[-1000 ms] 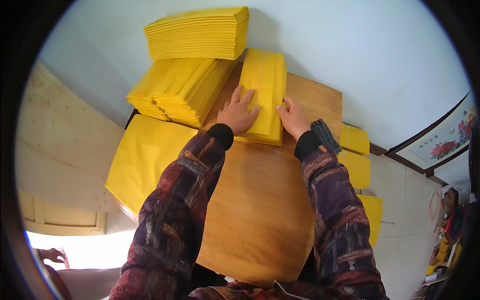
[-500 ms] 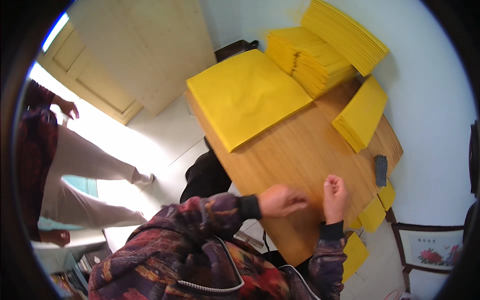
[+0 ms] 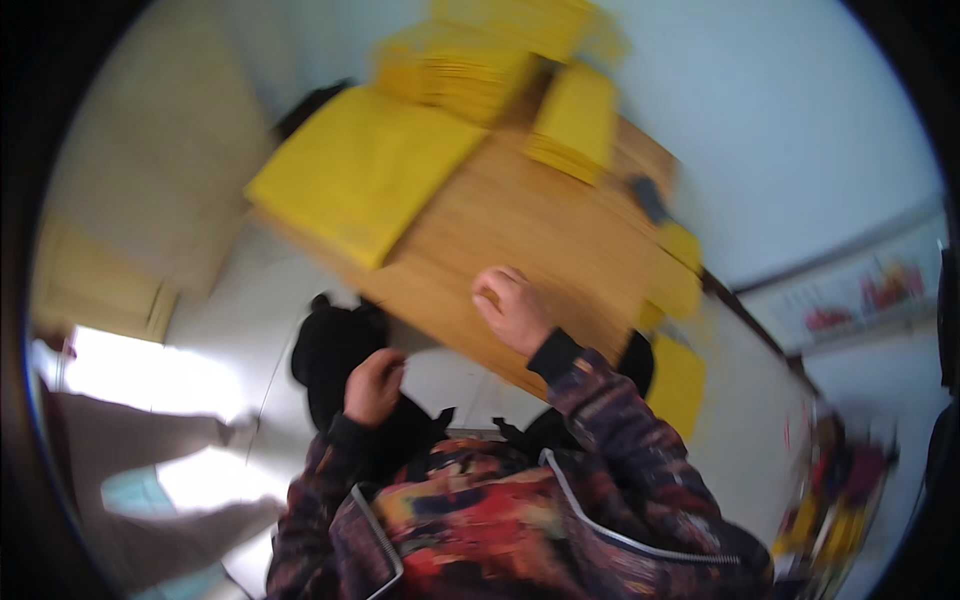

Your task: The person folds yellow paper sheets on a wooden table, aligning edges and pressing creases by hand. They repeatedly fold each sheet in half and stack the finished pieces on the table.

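Observation:
My left hand (image 3: 373, 387) is over my dark-trousered leg (image 3: 335, 365), short of the table's edge. Its fingers are curled in, and nothing shows in them. Near the front edge of the wooden table (image 3: 545, 235), my right hand (image 3: 513, 308) is loosely closed, with no object visible in it. Beyond it to the left lies a wide, flat yellow stack (image 3: 365, 165) of sheets or folded pieces. A smaller yellow bundle (image 3: 577, 122) lies at the back of the table. The picture is blurred, so fine detail is lost.
More yellow stacks (image 3: 455, 75) are piled at the back by the wall. A dark grey object (image 3: 648, 198) sits at the table's right edge, near yellow pieces (image 3: 672, 285) beside it. Another person's legs (image 3: 150, 440) are at the left. A framed flower picture (image 3: 850, 290) is at the right.
The view has swung right, so the table and yellow stacks appear farther left and up. My hands have moved apart; the left has come off the table to above my leg.

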`<state>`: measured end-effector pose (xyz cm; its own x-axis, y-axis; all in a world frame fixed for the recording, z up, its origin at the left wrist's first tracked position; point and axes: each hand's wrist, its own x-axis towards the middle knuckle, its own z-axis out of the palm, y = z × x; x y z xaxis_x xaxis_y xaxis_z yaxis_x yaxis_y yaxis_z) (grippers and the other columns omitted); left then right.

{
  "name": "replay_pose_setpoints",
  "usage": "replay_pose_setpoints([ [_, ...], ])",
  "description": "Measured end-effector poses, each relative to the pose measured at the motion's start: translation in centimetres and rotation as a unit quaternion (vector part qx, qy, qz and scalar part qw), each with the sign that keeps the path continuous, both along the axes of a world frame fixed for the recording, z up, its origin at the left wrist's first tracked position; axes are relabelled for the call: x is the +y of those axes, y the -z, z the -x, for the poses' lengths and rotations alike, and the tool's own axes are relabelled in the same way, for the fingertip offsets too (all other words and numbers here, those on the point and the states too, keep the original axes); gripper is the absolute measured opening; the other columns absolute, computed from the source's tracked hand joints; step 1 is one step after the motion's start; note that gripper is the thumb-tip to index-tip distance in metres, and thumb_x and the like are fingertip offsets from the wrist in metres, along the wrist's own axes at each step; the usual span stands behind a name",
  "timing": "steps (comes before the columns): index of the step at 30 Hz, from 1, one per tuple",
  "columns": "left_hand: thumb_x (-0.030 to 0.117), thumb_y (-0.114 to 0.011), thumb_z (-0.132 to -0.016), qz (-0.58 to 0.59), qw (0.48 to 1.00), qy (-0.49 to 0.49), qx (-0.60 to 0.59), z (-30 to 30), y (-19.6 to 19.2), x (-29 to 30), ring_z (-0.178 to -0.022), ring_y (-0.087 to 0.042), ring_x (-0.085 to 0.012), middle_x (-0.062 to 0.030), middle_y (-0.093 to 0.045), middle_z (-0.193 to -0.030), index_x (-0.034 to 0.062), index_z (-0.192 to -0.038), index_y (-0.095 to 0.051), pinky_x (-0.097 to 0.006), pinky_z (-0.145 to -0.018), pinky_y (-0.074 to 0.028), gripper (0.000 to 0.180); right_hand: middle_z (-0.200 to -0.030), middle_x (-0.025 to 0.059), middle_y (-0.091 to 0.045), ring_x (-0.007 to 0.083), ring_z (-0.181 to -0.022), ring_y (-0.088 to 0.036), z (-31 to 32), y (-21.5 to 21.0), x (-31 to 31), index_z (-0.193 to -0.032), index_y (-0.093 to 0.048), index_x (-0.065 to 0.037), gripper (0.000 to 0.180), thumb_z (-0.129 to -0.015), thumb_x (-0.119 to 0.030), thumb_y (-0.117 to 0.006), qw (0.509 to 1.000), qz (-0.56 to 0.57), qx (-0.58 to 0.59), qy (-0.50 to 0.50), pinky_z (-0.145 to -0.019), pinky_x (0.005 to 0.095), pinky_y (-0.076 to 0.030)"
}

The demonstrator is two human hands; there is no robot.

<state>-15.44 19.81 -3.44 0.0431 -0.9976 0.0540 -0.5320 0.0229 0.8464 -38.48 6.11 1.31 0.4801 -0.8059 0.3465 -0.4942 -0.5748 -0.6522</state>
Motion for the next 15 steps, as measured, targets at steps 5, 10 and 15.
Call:
replay_pose_setpoints([
  [5, 0.007, -0.064, -0.080, 0.004, 0.989, 0.101, -0.104, 1.7, 0.8, -0.7, -0.074, -0.063, -0.0317, -0.0122, -0.064, -0.085, 0.0037, -0.092, -0.064, -0.039, -0.067, -0.050, 0.012, -0.087, 0.0134, -0.063, 0.0294, -0.084, -0.061, 15.4, 2.9, -1.2, -0.090, -0.062, -0.004, 0.011, -0.086, -0.014, -0.061, 0.944, 0.014, -0.113, 0.311, -0.075, 0.0375, -0.049],
  [10, 0.013, -0.067, -0.079, -0.068, 0.954, 0.183, -0.226, 2.1, 1.5, -1.7, -0.078, -0.062, -0.0321, -0.0111, -0.065, -0.087, 0.0060, -0.096, -0.065, -0.042, -0.071, -0.047, 0.018, -0.082, 0.0146, -0.066, 0.0257, -0.078, -0.064, 30.7, 8.7, 3.8, -0.089, -0.064, -0.001, 0.015, -0.088, -0.014, -0.060, 0.829, -0.017, -0.088, 0.552, -0.070, 0.0347, -0.048],
  [15, 0.024, -0.067, -0.078, -0.116, 0.901, 0.253, -0.333, 3.8, 2.3, -2.4, -0.087, -0.063, -0.0304, -0.0112, -0.067, -0.093, 0.0105, -0.102, -0.065, -0.043, -0.080, -0.045, 0.028, -0.088, 0.0159, -0.066, 0.0275, -0.083, -0.064, 33.5, 9.9, 3.0, -0.093, -0.064, 0.000, 0.013, -0.087, -0.011, -0.060, 0.816, -0.062, -0.103, 0.565, -0.076, 0.0332, -0.050],
])
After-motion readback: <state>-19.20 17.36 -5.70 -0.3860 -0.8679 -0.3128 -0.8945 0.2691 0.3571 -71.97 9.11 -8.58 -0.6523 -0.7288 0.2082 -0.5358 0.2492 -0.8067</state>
